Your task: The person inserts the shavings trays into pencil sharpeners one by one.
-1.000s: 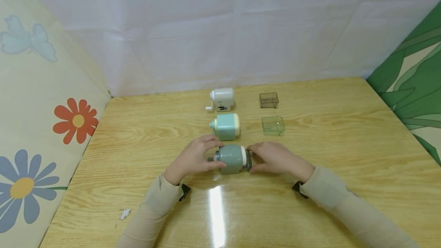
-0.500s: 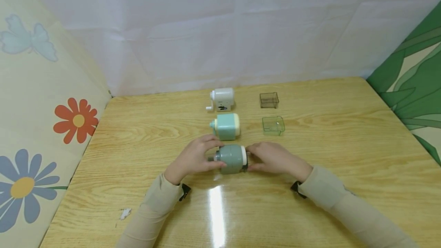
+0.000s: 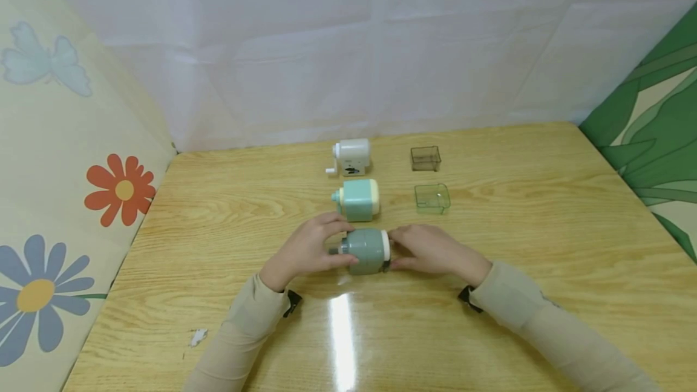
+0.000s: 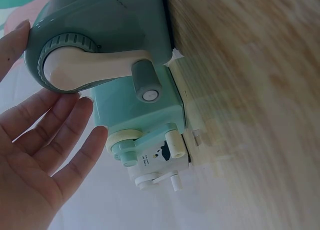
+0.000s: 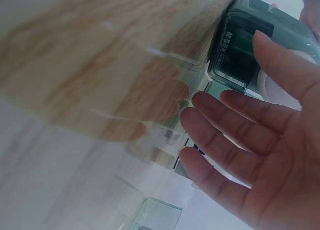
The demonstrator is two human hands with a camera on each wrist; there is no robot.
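Observation:
A dark green pencil sharpener [image 3: 366, 251] lies nearest the person, its crank [image 4: 100, 68] facing left. My left hand [image 3: 310, 245] holds its body from the crank side, thumb on the near side and fingers on the far side. At the other end, the dark see-through shavings drawer [image 5: 237, 53] sits in the sharpener's base. My right hand [image 3: 427, 249] is at that drawer, thumb touching its front and the other fingers extended. Behind stand a mint green sharpener [image 3: 357, 201] and a white sharpener [image 3: 353, 157].
Right of the back two sharpeners lie a green clear drawer [image 3: 432, 198] and a brown clear drawer [image 3: 425, 159]. A white scrap [image 3: 198, 337] is on the wooden table [image 3: 517, 198] at front left. A white sheet [image 3: 348, 47] hangs behind the table.
The dark drawer has slid left into the dark green sharpener, my right hand moving slightly left with it. My left hand has kept the sharpener still.

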